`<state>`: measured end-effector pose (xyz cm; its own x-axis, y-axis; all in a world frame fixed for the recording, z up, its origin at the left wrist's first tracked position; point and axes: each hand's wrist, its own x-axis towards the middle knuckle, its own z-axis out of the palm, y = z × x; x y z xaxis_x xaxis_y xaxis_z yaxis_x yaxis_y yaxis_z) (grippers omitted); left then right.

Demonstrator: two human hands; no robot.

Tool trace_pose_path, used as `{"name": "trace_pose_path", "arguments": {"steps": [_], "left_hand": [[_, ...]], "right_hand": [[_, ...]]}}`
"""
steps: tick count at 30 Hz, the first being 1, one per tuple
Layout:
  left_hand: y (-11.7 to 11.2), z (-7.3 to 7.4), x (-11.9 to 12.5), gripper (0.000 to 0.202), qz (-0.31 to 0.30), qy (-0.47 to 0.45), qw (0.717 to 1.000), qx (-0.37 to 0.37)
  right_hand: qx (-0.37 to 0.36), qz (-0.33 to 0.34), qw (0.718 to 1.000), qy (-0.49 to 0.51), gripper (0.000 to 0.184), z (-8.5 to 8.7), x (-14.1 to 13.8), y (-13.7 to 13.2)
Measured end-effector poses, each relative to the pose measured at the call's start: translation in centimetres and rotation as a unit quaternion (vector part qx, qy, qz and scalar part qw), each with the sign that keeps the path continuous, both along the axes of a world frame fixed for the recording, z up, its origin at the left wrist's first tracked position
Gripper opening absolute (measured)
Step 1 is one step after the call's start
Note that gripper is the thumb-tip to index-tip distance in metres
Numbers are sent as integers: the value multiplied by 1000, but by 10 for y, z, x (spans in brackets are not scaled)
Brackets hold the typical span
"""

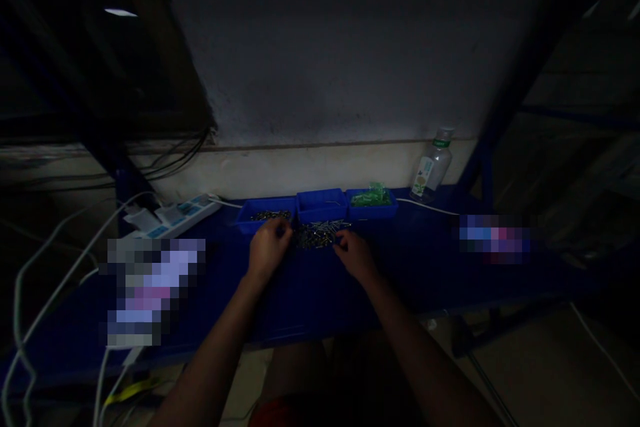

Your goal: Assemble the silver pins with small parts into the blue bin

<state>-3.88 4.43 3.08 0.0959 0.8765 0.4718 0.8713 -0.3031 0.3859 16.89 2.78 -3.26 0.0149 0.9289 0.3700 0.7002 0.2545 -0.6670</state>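
A loose heap of small metal parts lies on the dark blue table, just in front of three blue bins. My left hand rests at the heap's left edge with its fingers curled together. At the heap's right edge, my right hand has its fingertips pinched down among the parts. The dim light hides what either hand holds.
The left bin holds dark small parts, the middle bin looks nearly bare, the right bin holds green pieces. A clear bottle stands at the back right. A white power strip with cables lies at the back left.
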Motion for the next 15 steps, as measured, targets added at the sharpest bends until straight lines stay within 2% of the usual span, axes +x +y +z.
{"name": "trace_pose_path", "arguments": {"steps": [1, 4, 8, 11, 15], "left_hand": [[8, 4, -6, 23, 36, 17, 999, 5], [25, 13, -21, 28, 85, 74, 994, -4], [23, 11, -19, 31, 102, 102, 990, 13], [7, 2, -2, 29, 42, 104, 994, 9], [-16, -12, 22, 26, -88, 99, 991, -25]], "right_hand": [[-3, 0, 1000, -14, 24, 0, -1, 0], [-9, 0, 999, -43, 27, 4, -5, -4], [-21, -11, 998, -60, 27, 7, -8, -5], [-26, -22, 997, -76, 23, 7, -8, -5], [-15, -32, 995, -90, 15, 8, -8, -5]]}}
